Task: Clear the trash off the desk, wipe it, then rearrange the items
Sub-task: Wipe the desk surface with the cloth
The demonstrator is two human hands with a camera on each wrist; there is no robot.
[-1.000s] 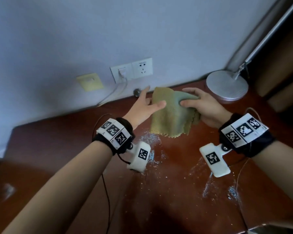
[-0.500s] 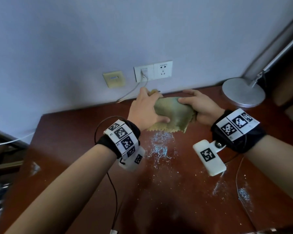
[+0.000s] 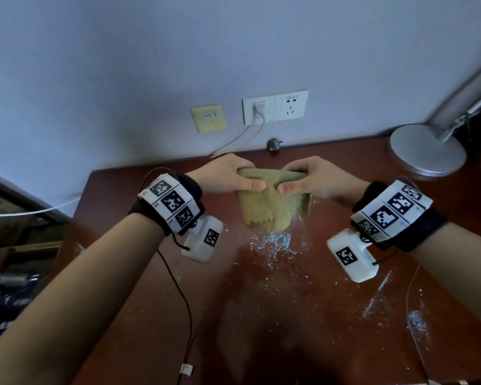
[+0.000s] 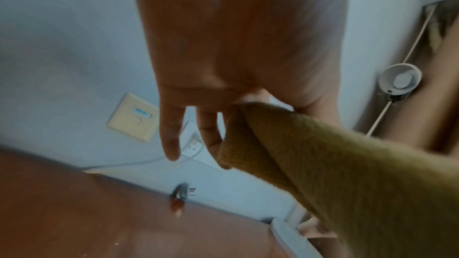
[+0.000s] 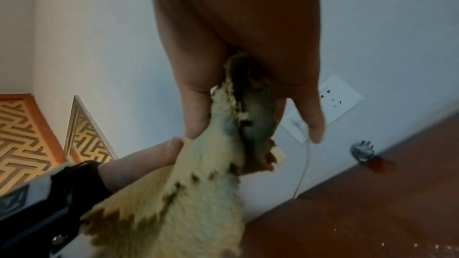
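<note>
head view, item one: cloth [image 3: 272,207], olive-yellow, zigzag-cut lower edge, folded over at the top and hanging above the back half of the desk [image 3: 156,273], apparently off the surface. left hand [image 3: 222,175] pinches the top left edge, thumb in front, fingers curled behind. right hand [image 3: 314,176] pinches the top right edge the same way; the two thumbs sit close together on the near face. right wrist view shows the cloth doubled, one layer pressed between thumb and fingers.

item two: white powdery spill [image 3: 272,243], on the desk just below the hanging edge; a second patch of streaks [image 3: 383,298] lies well to the right, near a thin wire.

item three: lamp base [image 3: 428,150], round, silver, back right corner. loose plug [image 3: 274,143] at the rear edge by the wall. wall sockets [image 3: 275,107] with a white cable, beige switch plate [image 3: 208,118] beside them.

step in hand, judged: readying the cloth for wiping, probably folding it into a pad. no trash items show on the desk. next move likely calls for lowering the pad flat onto the near spill, one palm pressing, and sweeping powder together rather than scattering it toward the desk edge.
</note>
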